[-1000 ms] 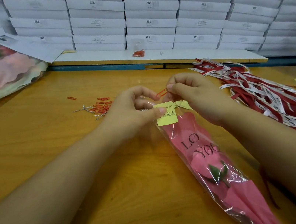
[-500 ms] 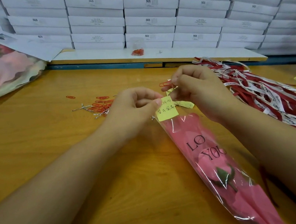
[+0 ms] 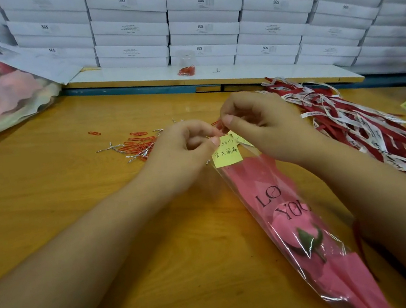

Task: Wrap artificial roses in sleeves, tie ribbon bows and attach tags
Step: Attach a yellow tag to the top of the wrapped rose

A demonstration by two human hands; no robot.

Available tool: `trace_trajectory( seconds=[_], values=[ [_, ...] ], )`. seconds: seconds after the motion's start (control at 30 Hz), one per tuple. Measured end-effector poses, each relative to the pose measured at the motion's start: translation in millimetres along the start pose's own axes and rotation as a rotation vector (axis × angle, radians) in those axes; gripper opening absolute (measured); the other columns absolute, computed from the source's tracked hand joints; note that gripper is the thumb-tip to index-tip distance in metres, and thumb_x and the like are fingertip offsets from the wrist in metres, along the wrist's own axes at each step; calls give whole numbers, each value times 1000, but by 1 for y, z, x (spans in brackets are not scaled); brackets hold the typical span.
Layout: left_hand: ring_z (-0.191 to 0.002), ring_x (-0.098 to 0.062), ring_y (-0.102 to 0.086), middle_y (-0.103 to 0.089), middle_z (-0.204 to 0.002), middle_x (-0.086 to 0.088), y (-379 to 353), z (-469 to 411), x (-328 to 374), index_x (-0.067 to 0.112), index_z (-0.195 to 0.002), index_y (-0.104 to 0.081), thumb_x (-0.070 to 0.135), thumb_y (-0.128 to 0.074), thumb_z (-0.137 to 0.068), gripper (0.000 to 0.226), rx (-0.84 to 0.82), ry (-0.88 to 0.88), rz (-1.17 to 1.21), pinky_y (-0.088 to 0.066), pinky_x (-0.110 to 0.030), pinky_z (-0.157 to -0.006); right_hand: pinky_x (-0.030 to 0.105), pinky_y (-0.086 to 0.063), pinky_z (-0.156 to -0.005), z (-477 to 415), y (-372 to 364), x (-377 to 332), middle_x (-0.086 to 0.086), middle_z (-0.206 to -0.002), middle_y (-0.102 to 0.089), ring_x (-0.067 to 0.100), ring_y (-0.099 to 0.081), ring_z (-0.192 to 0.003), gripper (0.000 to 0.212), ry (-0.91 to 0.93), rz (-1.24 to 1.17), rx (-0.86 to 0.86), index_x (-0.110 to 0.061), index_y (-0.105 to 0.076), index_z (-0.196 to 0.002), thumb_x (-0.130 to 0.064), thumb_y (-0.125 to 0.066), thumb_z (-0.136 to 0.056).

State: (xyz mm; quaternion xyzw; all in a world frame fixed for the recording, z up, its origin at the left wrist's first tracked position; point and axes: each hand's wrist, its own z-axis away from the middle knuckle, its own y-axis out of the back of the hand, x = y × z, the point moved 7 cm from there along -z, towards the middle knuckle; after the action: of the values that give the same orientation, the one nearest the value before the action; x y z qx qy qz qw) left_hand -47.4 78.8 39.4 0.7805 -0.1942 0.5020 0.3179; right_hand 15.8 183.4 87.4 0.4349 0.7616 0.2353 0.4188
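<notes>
Left hand [image 3: 183, 154] pinches the yellow tag [image 3: 227, 154], right hand [image 3: 258, 123] pinches a red clip [image 3: 220, 125]. Loose clips [image 3: 139, 145] lie left of them, ribbons [image 3: 365, 128] at the bench [image 3: 45, 205] right edge.

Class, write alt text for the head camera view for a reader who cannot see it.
A left hand pinches a yellow tag and a right hand pinches a red paper clip at the far end of a clear sleeve holding a pink rose, on a wooden table. Loose paper clips lie left, red and white ribbons right, stacked white boxes behind.
</notes>
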Motion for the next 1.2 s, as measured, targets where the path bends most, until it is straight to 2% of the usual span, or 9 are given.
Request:
trace_trajectory(
  seconds=[0.1,0.27,0.37,0.43,0.63,0.7,0.83,1.0,1.2],
  values=[
    [-90,-6,-68,-74,-80,13,-2,-1,1,32,-86,-66,19,-59,-92,16,-19,-14,-14,-55,-17,-63,15,-49,-68,0,1,-2,5,-85,-70,9,-63,-78,12,-16,-37,80,0,-66,-80,-1,-57,-88],
    [-58,4,-61,-69,-64,13,1,0,-1,26,-105,-53,18,-60,-92,16,38,-14,38,-47,-19,-52,40,-53,-65,-1,3,3,12,-77,-70,25,-66,-74,11,-88,-95,99,1,-65,-74,1,-58,-83],
    [-75,0,-68,-73,-72,10,1,-1,-1,29,-100,-59,19,-59,-93,12,30,-2,0,-58,-30,-68,48,-53,-69,-1,4,5,12,-76,-69,29,-66,-76,12,-119,-149,101,4,-65,-76,2,-56,-83],
    [-82,0,-68,-73,-75,12,2,-1,0,31,-93,-61,20,-58,-93,11,28,2,-14,-59,-30,-72,49,-53,-71,-1,6,6,11,-75,-69,28,-66,-76,12,-132,-167,114,4,-64,-76,2,-56,-84],
    [-90,-5,-67,-72,-78,15,2,1,3,36,-87,-63,22,-58,-93,16,31,-5,-28,-58,-22,-68,43,-52,-70,-1,2,4,9,-74,-68,25,-64,-74,14,-142,-134,130,-5,-67,-78,-6,-59,-89],
    [-92,-6,-67,-72,-77,15,3,2,3,36,-86,-62,23,-59,-93,15,40,0,-34,-58,-23,-69,35,-53,-69,-1,1,5,3,-73,-68,16,-64,-72,15,-164,-137,126,-10,-68,-79,-11,-59,-91],
    [-90,-7,-67,-73,-74,11,5,1,5,28,-82,-63,24,-60,-92,10,77,-5,-77,-55,-27,-70,16,-49,-60,-1,-5,19,-4,-63,-65,2,-61,-60,20,-311,-300,89,-5,-67,-79,-10,-56,-94],
    [-86,-1,-68,-74,-78,7,4,1,3,25,-82,-65,20,-62,-91,11,73,27,-96,-58,-33,-76,15,-49,-55,3,-14,25,-5,-56,-64,5,-64,-57,22,-400,-469,16,-8,-64,-76,-7,-54,-95],
    [-75,0,-65,-70,-64,14,3,1,4,24,-82,-66,18,-61,-91,12,55,31,-125,-53,-16,-55,17,-44,-51,1,-9,22,-3,-56,-62,9,-53,-48,20,-399,-397,37,-9,-65,-78,-9,-55,-95]
  ],
)
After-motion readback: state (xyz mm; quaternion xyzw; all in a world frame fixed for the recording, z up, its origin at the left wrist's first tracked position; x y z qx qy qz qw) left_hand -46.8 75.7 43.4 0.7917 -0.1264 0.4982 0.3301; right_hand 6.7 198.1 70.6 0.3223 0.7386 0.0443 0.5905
